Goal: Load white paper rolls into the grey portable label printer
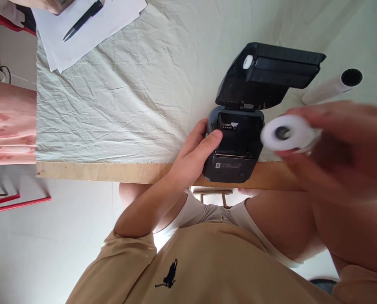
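Observation:
A black label printer (pixel 233 169) lies at the table's front edge with its lid (pixel 267 67) swung up and back, so its paper compartment is exposed. My left hand (pixel 196 152) grips the printer's left side, thumb over the rim of the compartment. In my right hand (pixel 343 147), blurred by motion, is a white label roll (pixel 286 134), its hollow core facing toward the printer. The roll is held just right of the printer's body. Behind my right hand stands a white cylinder (pixel 328 86) with a dark round end.
White paper sheets (pixel 96 33) with a black pen (pixel 82 21) on them lie at the back left, beside another person's hand (pixel 45 4). A wrinkled pale green cloth (pixel 128 105) covers the table, whose wooden edge (pixel 106 171) runs along the front.

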Demonstrator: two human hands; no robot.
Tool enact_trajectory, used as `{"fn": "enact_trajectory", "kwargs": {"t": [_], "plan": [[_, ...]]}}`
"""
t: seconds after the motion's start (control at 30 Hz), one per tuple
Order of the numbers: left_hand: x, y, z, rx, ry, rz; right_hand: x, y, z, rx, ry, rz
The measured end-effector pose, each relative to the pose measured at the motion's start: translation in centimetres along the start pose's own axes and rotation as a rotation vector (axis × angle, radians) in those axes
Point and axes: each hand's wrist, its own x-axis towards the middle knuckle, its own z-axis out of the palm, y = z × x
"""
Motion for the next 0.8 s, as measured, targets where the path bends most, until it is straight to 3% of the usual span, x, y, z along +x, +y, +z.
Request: {"fn": "enact_trajectory", "kwargs": {"t": [0.17,0.37,0.53,0.8], "plan": [[-0.1,0.0,0.0,0.017,-0.003,0.035,0.6,-3.3,3.7,-0.073,0.081,-0.347],[-0.4,0.4,0.4,0.041,-0.009,0.007,0.4,-2.5,4.2,-0.223,0.147,-0.337],[-0.4,0.2,0.3,0.04,-0.026,-0.011,0.5,-2.0,4.8,-0.096,0.218,-0.37],[0.1,-0.5,-1.2,0.088,-0.092,0.084,0.7,-2.1,3.1,0.071,-0.112,-0.459]]}}
